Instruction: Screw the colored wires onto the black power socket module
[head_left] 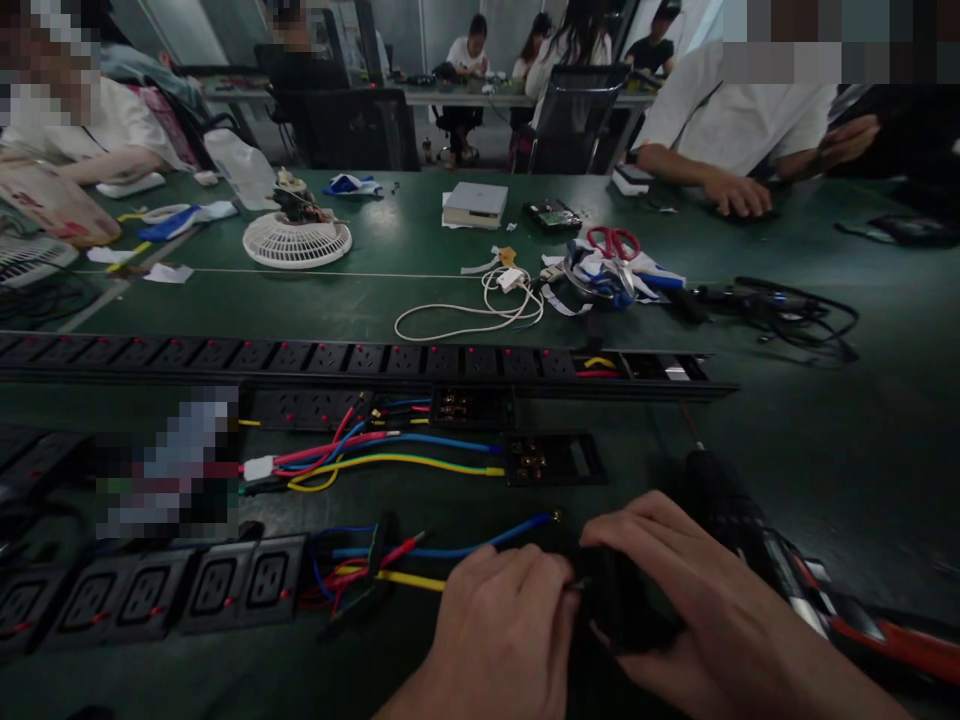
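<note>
My right hand [690, 590] is closed around a black plastic block [626, 600], its thumb below and fingers over the top. Against the block's left side, my left hand [499, 620] has its fingers pinched together. A yellow wire [412, 579] runs into the left hand, where its end is hidden. Just beyond lies a blue wire [465, 548] with a ring-like metal tip. These wires come from a black socket strip [187, 585] at the lower left. Further off, a black terminal block [553, 458] with brass contacts lies beside loose blue and yellow-green wires.
An electric screwdriver [780, 560] lies right of my hands, its bit pointing away. A long black socket strip [360, 362] crosses the table. Behind it are a white cable [465, 325], red-handled scissors [615, 245] and a white fan grille [297, 240]. Other people sit across the table.
</note>
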